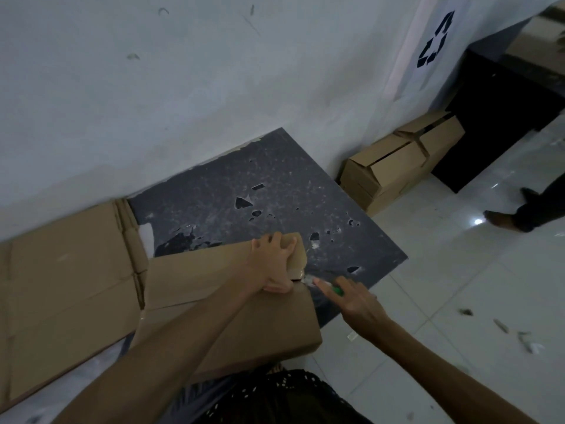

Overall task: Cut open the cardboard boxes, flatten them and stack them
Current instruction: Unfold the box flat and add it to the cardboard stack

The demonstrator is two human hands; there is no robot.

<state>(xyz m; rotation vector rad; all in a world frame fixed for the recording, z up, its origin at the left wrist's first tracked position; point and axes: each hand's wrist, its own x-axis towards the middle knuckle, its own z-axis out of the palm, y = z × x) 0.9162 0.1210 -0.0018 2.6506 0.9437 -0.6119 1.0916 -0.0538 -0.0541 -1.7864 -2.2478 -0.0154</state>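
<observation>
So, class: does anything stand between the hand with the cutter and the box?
Nothing visible does. The right hand has the cutter at the box end, close beside the left hand gripping it.

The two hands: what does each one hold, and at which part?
The left hand grips the cardboard box at its far end, fingers curled over the flap edge. The right hand holds a green cutter by its handle.

A single sign is seen: a black recycling symbol [435, 41], three bent arrows set in a triangle, printed on a white sheet [408, 65] against the wall [183, 87] at upper right. No lettering or numbers can be read with it.
</observation>
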